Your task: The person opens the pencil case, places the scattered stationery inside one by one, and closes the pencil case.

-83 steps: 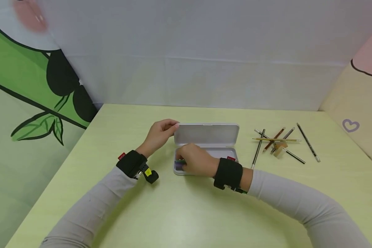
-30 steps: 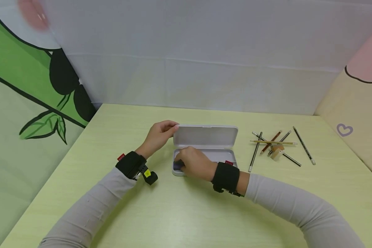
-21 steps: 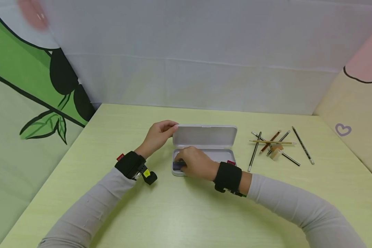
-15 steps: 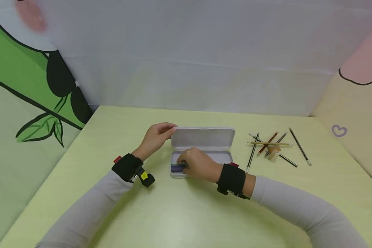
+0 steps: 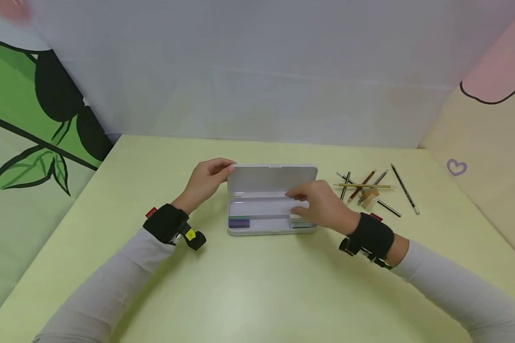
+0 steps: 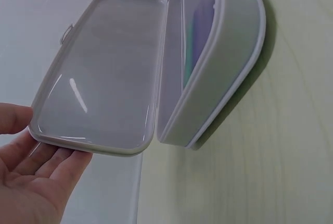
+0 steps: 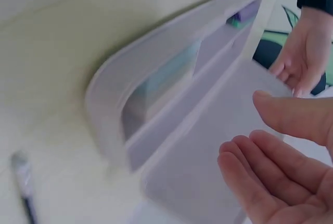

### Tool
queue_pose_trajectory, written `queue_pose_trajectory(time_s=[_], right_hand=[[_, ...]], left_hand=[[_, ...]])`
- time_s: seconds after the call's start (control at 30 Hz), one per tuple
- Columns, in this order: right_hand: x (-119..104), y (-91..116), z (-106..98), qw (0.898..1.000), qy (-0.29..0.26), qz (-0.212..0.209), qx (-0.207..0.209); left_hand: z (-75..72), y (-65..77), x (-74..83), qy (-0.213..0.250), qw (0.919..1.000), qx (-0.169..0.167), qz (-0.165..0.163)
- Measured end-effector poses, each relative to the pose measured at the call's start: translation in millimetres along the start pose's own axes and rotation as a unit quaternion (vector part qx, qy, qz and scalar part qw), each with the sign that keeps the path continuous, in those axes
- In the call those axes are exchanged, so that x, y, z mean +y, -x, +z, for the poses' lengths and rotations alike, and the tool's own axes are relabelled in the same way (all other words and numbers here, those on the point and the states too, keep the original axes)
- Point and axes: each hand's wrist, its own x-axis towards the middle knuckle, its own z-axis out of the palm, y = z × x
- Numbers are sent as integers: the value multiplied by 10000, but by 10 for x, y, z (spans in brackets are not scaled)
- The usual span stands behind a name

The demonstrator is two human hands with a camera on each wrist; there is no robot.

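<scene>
Thumb and fingers of the left hand are pinching the top left corner of the lid, and the lid is standing up, open. The right hand is hanging over the right end of the pencil case, with a gap between its thumb and fingers, and it is holding nothing. The pencil case is sitting on the pale yellow table, in front of the person. Inside it, a thin wall is making a back part and a front part. A purple block is lying at the left end of the front part, with a green strip showing just behind it. Some pale blocks are lying at the right end, and the right hand is partly hiding them. Off to the right, pencils are lying in a messy heap. One yellow pencil is resting across others, and a small brown block is sitting among them. One dark pencil is lying to the right of the heap.
</scene>
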Motion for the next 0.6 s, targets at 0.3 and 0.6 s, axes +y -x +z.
queue_pose_trajectory(time_s=[0.3,0.6], right_hand=[[458,301,-432,9949,567,512,652],[908,497,-694,9918,726,963,431]], left_hand=[[-41,77,6,-104,9999,26,-25],[-43,134,-61,-41,9999,68,-140]])
